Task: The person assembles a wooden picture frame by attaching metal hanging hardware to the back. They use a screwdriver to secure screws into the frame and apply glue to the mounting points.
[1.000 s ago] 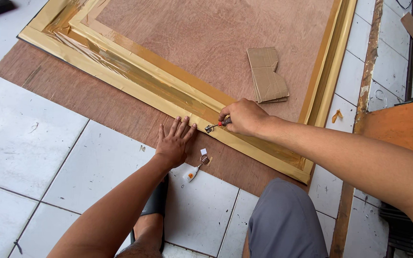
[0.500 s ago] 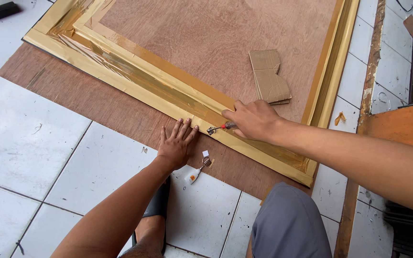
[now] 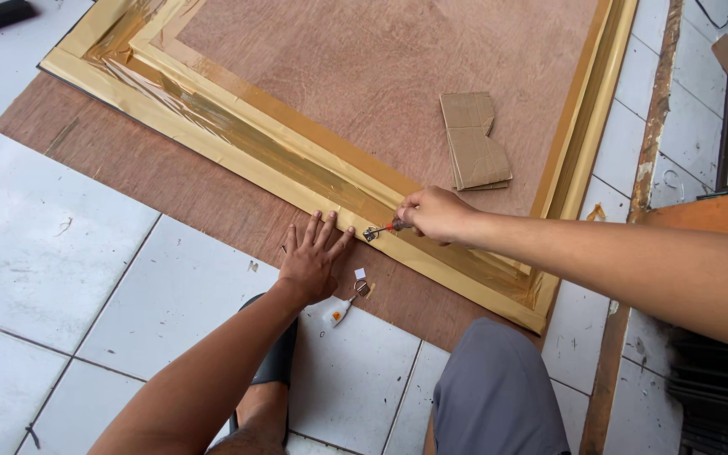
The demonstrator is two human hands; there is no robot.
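A large gold-coloured picture frame (image 3: 238,139) wrapped in clear film lies face down on a brown board (image 3: 153,181) on the tiled floor. My right hand (image 3: 436,212) grips a small red-handled tool (image 3: 383,228) whose metal tip rests on the frame's near rail. My left hand (image 3: 312,257) lies flat, fingers spread, on the brown board right beside the rail, its fingertips touching the frame's edge. A small white tube with a metal ring (image 3: 339,310) lies on the tile just right of my left wrist.
A folded piece of cardboard (image 3: 473,143) lies on the plywood backing (image 3: 398,67) inside the frame. My grey-clad knee (image 3: 499,396) and a black sandal (image 3: 275,362) are at the bottom. An orange-brown board (image 3: 709,215) and a rusty strip (image 3: 638,211) lie at the right.
The view has shifted slightly. My right hand and the tool have stayed at the same spot on the rail, and my left hand remains flat beside it.
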